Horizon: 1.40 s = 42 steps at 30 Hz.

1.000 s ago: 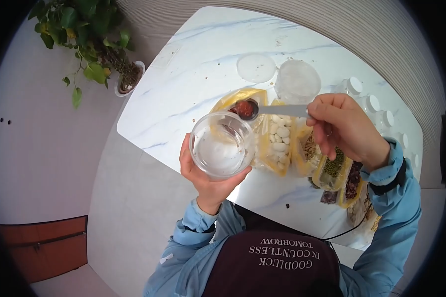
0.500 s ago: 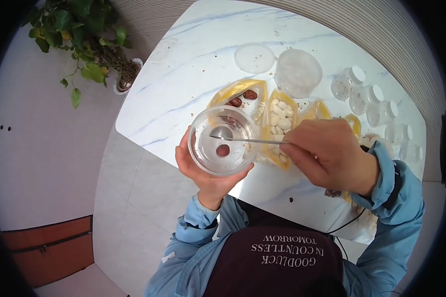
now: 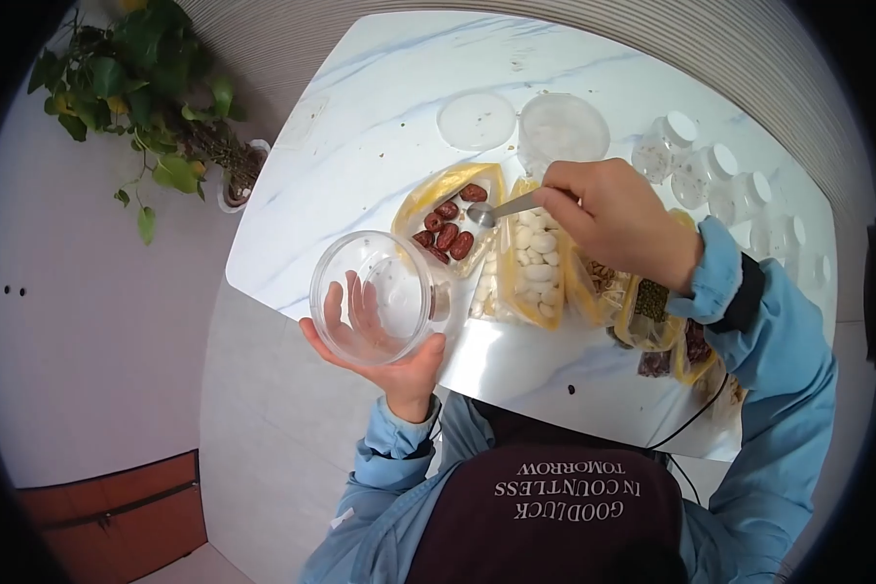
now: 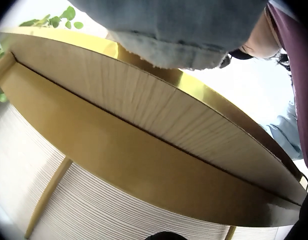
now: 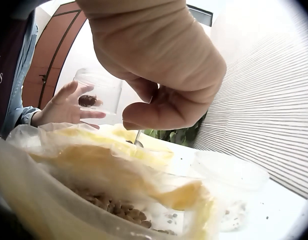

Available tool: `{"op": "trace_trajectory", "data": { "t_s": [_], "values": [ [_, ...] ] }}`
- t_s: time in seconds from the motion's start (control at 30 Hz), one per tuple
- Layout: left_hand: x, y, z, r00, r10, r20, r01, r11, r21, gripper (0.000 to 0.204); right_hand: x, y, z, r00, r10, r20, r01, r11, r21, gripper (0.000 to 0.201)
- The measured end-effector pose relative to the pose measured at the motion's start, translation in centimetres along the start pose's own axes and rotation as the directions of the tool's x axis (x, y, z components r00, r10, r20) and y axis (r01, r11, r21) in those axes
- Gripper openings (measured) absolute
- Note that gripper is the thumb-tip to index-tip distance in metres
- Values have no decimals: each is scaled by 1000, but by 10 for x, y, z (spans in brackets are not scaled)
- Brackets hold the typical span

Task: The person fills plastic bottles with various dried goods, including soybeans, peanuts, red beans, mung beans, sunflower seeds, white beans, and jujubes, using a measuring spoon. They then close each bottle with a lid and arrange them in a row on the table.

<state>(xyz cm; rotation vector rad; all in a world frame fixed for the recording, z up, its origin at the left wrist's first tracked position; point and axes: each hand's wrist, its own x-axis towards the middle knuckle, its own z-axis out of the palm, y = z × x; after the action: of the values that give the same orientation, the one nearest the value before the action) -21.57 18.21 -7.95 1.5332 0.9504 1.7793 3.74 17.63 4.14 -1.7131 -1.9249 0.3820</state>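
The left hand holds a clear round tub near the table's front edge, fingers and thumb around its lower part. Through the tub's wall a single dark red date shows in the right wrist view. Pinched in the right hand is the handle of a metal spoon, its bowl over the right side of an opened bag of red dates. No date is seen on the spoon. Beside that bag lies one of white beans. The left wrist view shows no fingers.
Further bags with green beans and other dry foods line the right front. Behind are a flat lid, a round clear container and several white-capped jars. A potted plant stands beyond the left edge.
The right hand has moved the spoon out of the tub, back and to the right, over the date bag. The tub has shifted left and tilted in the left hand.
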Motion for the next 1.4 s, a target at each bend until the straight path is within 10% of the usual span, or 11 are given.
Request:
{"op": "trace_trajectory", "data": {
  "t_s": [0.37,0.57,0.77,1.4],
  "values": [
    [5,16,17,963,-265,46,266,920,-287,121,18,1,24,998,22,67,-29,993,110,28],
    [4,16,19,955,-290,65,297,913,-279,126,25,-14,9,816,373,441,-545,750,374,28],
    [2,16,20,962,-263,74,273,931,-243,127,22,-8,12,725,375,578,-661,615,429,25],
    [-3,15,16,987,-95,130,101,994,-40,135,3,4,-11,724,488,488,-688,460,561,24]
  ]
}}
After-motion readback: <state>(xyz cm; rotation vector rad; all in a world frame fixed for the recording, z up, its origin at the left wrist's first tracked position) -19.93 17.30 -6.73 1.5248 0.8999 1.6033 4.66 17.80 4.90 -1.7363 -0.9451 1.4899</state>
